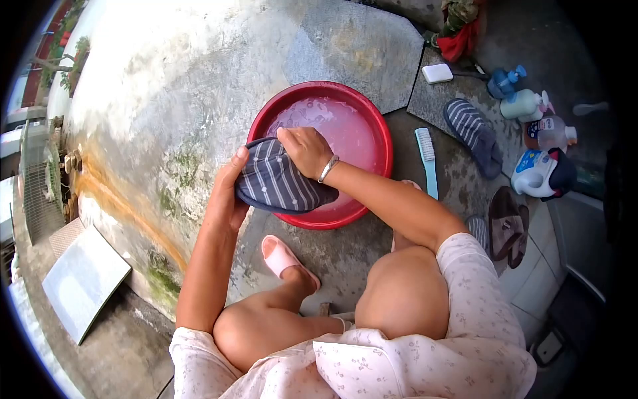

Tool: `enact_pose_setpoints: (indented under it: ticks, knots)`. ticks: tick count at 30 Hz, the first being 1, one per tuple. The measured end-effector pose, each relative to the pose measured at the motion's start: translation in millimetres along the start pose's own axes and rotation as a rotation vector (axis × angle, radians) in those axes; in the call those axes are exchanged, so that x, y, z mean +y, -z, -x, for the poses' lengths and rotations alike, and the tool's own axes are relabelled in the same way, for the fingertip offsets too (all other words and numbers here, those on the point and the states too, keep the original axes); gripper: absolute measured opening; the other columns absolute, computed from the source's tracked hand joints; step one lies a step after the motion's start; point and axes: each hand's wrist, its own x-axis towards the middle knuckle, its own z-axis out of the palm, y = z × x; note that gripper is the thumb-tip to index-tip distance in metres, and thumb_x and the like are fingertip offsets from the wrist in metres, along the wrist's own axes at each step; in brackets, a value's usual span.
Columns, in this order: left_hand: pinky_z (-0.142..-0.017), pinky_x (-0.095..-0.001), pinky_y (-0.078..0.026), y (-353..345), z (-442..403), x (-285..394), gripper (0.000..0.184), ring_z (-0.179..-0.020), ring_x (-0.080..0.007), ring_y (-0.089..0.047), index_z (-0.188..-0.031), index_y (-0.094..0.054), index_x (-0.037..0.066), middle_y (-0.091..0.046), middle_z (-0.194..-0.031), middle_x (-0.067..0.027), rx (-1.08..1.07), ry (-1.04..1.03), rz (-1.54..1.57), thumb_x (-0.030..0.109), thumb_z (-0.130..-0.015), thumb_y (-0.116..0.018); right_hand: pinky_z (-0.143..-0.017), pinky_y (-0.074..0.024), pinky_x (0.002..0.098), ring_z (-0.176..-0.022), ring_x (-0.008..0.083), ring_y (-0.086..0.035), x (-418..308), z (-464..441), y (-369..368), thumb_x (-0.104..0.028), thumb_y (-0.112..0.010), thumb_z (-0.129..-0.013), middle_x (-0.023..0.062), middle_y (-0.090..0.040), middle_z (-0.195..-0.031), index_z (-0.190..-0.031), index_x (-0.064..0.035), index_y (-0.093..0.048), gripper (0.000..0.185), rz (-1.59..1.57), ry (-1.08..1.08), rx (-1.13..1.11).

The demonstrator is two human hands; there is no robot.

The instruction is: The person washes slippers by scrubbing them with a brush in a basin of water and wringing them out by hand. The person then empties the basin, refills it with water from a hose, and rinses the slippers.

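A dark grey-blue slipper (282, 176) with pale stripes is held over the red basin (387, 149), which has cloudy, sudsy water in it. My left hand (229, 189) grips the slipper's left side, thumb along its upper edge. On the upper right of the same slipper, my right hand (307, 151), with a silver bracelet at the wrist, is closed on the fabric. Its fingertips are partly hidden. To the right of the basin lies a light-blue scrubbing brush (427, 159), bristles showing. Farther right rests another striped slipper (473, 136).
A white bar of soap (437, 73) lies beyond the brush. Several bottles, among them a blue pump bottle (505, 83) and a white jug (535, 174), stand at the right. Brown slippers (508, 226) are near my right elbow. A pale board (86, 282) leans at the left.
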Motion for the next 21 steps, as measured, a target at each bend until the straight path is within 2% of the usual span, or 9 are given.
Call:
enact_pose_setpoints:
  ticks: [4, 7, 8, 9, 11, 13, 17, 19, 21]
  knots:
    - [-0.09, -0.0352, -0.05, -12.2, 10.0, -7.5, 0.059, -0.103, -0.0229, -0.061, -0.133, -0.04, 0.003, -0.057, -0.122, -0.012, -0.128, -0.124, 0.077, 0.022, -0.085, -0.069, -0.07, -0.0472, 0.0496, -0.079, 0.0415, -0.061, -27.9, -6.6, 24.5, -0.04, -0.03, -0.098, 0.0214, -0.064, -0.078, -0.08, -0.0048, -0.061, 0.05, 0.16, -0.246, -0.053]
    - [-0.088, -0.0334, -0.05, -29.4, 10.1, -9.1, 0.04, -0.095, -0.0204, -0.064, -0.121, -0.05, -0.001, -0.063, -0.11, -0.0111, 0.007, -0.108, 0.148, 0.015, -0.087, -0.065, -0.075, -0.0466, 0.0478, -0.086, 0.0396, -0.06, -30.0, -4.8, 25.1, -0.046, -0.033, -0.098, 0.0207, -0.064, -0.088, -0.09, -0.0059, -0.06, 0.049, 0.064, -0.259, -0.043]
    - [-0.087, -0.034, -0.051, -26.7, 4.0, -8.2, 0.034, -0.093, -0.0197, -0.065, -0.117, -0.053, -0.002, -0.064, -0.106, -0.0113, 0.048, -0.137, 0.202, 0.015, -0.089, -0.063, -0.079, -0.0464, 0.0461, -0.091, 0.0382, -0.06, -27.6, -4.9, 23.9, -0.048, -0.035, -0.097, 0.0196, -0.065, -0.095, -0.097, -0.0065, -0.06, 0.049, -0.017, -0.237, -0.008]
    - [-0.088, -0.0355, -0.051, -21.1, -0.7, -8.3, 0.032, -0.1, -0.02, -0.064, -0.116, -0.057, 0.004, -0.064, -0.112, -0.0094, 0.066, -0.158, 0.196, 0.024, -0.091, -0.061, -0.079, -0.0464, 0.0461, -0.091, 0.0382, -0.06, -28.8, -4.5, 25.3, -0.048, -0.035, -0.097, 0.0196, -0.065, -0.095, -0.097, -0.0065, -0.06, 0.049, -0.017, -0.229, -0.013]
    - [-0.091, -0.0365, -0.05, -14.5, -3.8, -7.4, 0.032, -0.103, -0.0212, -0.063, -0.116, -0.056, 0.004, -0.063, -0.114, -0.0096, 0.145, -0.16, 0.287, 0.025, -0.091, -0.061, -0.085, -0.0448, 0.0422, -0.1, 0.0351, -0.059, -32.2, 4.7, 29.2, -0.05, -0.038, -0.097, 0.0165, -0.064, -0.108, -0.11, -0.0072, -0.056, 0.048, 0.05, -0.011, 0.082]
    - [-0.098, -0.0397, -0.046, -13.4, -5.2, -3.5, 0.037, -0.108, -0.023, -0.06, -0.12, -0.053, 0.004, -0.061, -0.119, -0.0103, 0.136, -0.188, 0.356, 0.028, -0.092, -0.06, -0.091, -0.0428, 0.0404, -0.106, 0.0338, -0.058, -21.2, 9.3, 23.5, -0.048, -0.039, -0.098, 0.0152, -0.063, -0.114, -0.118, -0.0064, -0.055, 0.049, 0.086, -0.013, 0.077]
    - [-0.098, -0.041, -0.046, -24.7, -0.4, -5.6, 0.042, -0.11, -0.0252, -0.059, -0.123, -0.051, 0.001, -0.06, -0.121, -0.0132, 0.039, -0.137, 0.364, 0.03, -0.093, -0.059, -0.094, -0.0427, 0.0364, -0.112, 0.0326, -0.057, -1.7, 0.9, 23.9, -0.052, -0.03, -0.098, 0.0193, -0.062, -0.116, -0.12, -0.002, -0.057, 0.061, -0.348, -0.191, -0.007]
    - [-0.099, -0.0414, -0.045, -27.4, 0.3, -3.9, 0.044, -0.111, -0.0257, -0.059, -0.124, -0.051, 0.001, -0.059, -0.122, -0.0138, 0.027, -0.113, 0.366, 0.031, -0.093, -0.058, -0.096, -0.0407, 0.0338, -0.112, 0.0268, -0.057, 1.7, -5.3, 24.4, -0.051, -0.031, -0.099, 0.0196, -0.063, -0.115, -0.118, 0.0026, -0.057, 0.063, -0.459, -0.447, -0.026]
    - [-0.099, -0.0408, -0.045, -22.5, -0.7, -3.9, 0.043, -0.111, -0.0249, -0.059, -0.124, -0.051, 0.001, -0.059, -0.123, -0.0133, 0.004, -0.084, 0.373, 0.031, -0.094, -0.057, -0.096, -0.0399, 0.0325, -0.111, 0.0246, -0.057, -0.1, -4.7, 16.4, -0.05, -0.033, -0.098, 0.0187, -0.063, -0.114, -0.119, 0.004, -0.056, 0.062, -0.536, -0.451, 0.019]
